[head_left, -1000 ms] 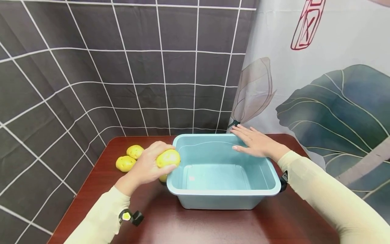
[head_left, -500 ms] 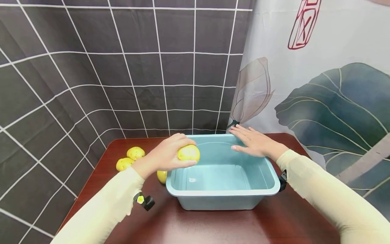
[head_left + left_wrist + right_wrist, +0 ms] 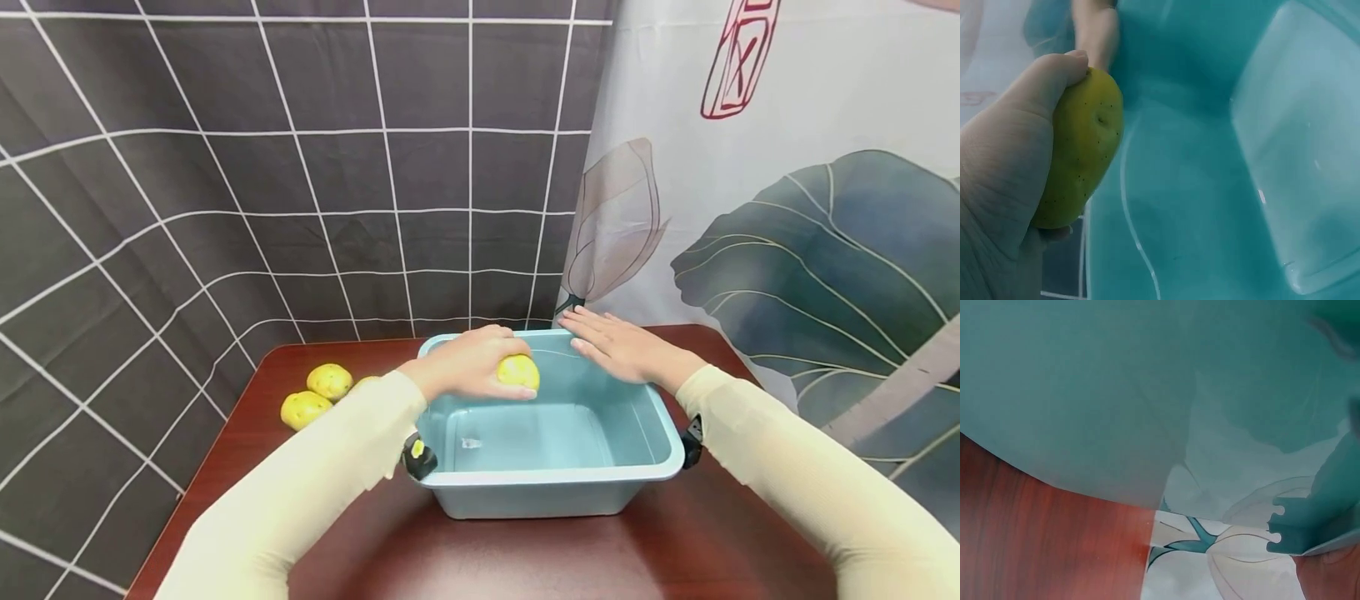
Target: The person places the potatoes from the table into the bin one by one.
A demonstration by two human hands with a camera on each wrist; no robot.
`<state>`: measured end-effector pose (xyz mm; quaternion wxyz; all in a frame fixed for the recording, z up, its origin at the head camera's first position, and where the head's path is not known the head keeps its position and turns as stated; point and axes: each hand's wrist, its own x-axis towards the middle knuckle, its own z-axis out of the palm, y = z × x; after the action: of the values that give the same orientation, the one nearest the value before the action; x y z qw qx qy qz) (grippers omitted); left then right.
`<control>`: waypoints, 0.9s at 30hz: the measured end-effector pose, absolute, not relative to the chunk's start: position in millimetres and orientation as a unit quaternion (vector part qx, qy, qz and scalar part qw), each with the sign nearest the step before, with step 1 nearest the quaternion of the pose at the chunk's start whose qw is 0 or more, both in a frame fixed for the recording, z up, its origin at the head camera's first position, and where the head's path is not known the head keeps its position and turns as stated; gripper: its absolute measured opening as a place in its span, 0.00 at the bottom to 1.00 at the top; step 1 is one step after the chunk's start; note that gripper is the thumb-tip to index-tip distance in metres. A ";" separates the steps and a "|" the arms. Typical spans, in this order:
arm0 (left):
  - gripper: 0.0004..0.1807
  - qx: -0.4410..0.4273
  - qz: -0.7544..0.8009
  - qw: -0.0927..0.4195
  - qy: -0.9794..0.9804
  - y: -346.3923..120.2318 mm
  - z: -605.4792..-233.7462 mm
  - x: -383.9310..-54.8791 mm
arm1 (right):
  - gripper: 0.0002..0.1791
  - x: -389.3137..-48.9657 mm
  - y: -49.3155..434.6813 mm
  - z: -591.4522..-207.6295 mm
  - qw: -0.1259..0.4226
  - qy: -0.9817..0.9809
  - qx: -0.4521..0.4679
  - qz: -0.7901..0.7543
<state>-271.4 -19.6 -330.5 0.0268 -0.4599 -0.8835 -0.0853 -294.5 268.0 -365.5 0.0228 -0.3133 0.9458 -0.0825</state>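
My left hand [image 3: 474,362] grips a yellow potato [image 3: 519,373] over the left half of a light blue plastic basin [image 3: 555,477]. In the left wrist view the thumb lies along one end of the potato [image 3: 1085,150], and small dark specks dot its skin. My right hand [image 3: 626,346] has straight fingers and holds nothing; it lies over the basin's back right rim. The right wrist view shows mostly the basin's outer wall [image 3: 1085,394]. On the table to the left sit two potatoes [image 3: 330,382], with another potato [image 3: 365,383] partly hidden behind the left sleeve.
The basin stands on a reddish-brown wooden table [image 3: 525,558]. A dark cloth with white grid lines [image 3: 420,175] hangs behind and to the left. To the right hangs a white curtain with a leaf print [image 3: 810,250]. Inside the basin, a small pale mark [image 3: 471,443] shows on the floor.
My left hand has carried the potato rightward, from the basin's left rim to over its inside. The right hand has stayed at the back right rim.
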 end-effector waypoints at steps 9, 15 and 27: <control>0.31 -0.480 -0.089 -0.001 -0.873 16.4 -351.9 -286.2 | 0.31 -293.2 266.0 -363.8 0.015 0.943 -0.322 -0.085; 0.34 -0.497 -0.085 -0.038 -0.863 29.5 -371.1 -286.2 | 0.31 -292.7 263.5 -366.0 0.011 0.940 -0.331 -0.080; 0.31 -0.507 -0.079 -0.083 -0.854 44.7 -395.6 -290.4 | 0.32 -290.6 268.9 -366.1 0.008 0.944 -0.322 -0.077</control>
<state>-290.4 44.7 -395.6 -0.0829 -0.5070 -0.8543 -0.0788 -290.6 268.9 -366.1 0.0079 -0.3215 0.9437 -0.0774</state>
